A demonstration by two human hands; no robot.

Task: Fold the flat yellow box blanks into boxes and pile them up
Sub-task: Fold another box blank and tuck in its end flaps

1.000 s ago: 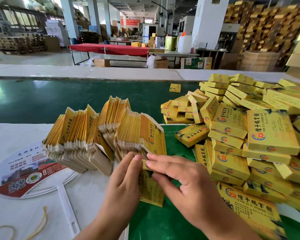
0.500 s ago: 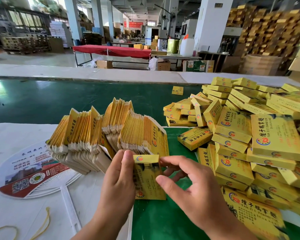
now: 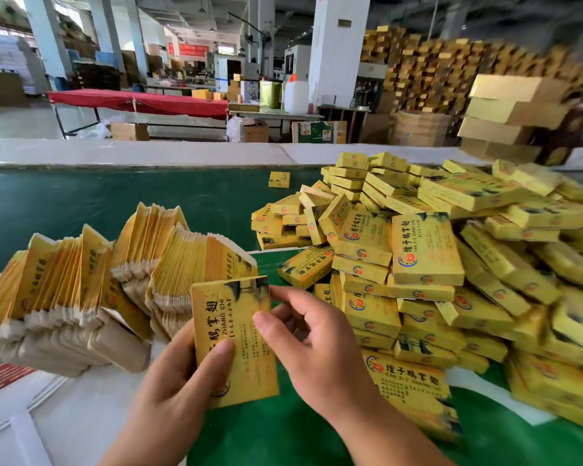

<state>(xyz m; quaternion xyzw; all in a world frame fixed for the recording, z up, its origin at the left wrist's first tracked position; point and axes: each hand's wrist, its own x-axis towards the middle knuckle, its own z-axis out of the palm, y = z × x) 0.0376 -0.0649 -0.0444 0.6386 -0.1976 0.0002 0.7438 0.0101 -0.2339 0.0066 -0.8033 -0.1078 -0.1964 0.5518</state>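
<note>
box (image 3: 233, 338) centre frame, folded | my left hand (image 3: 169, 395) grips its lower edge, steadying | my right hand (image 3: 317, 344) pinches its right side, probably to toss it | pile (image 3: 428, 260) right | blanks (image 3: 81, 290) left, within reach

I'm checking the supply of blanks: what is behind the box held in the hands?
Behind the box stands the fanned stack of flat blanks, leaning on the white table. The box covers the stack's near right corner, so what is there is hidden.

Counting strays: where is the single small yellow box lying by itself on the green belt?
Head view, upper centre: the lone small yellow box lies on the green belt, just left of the pile of folded yellow boxes.
</note>
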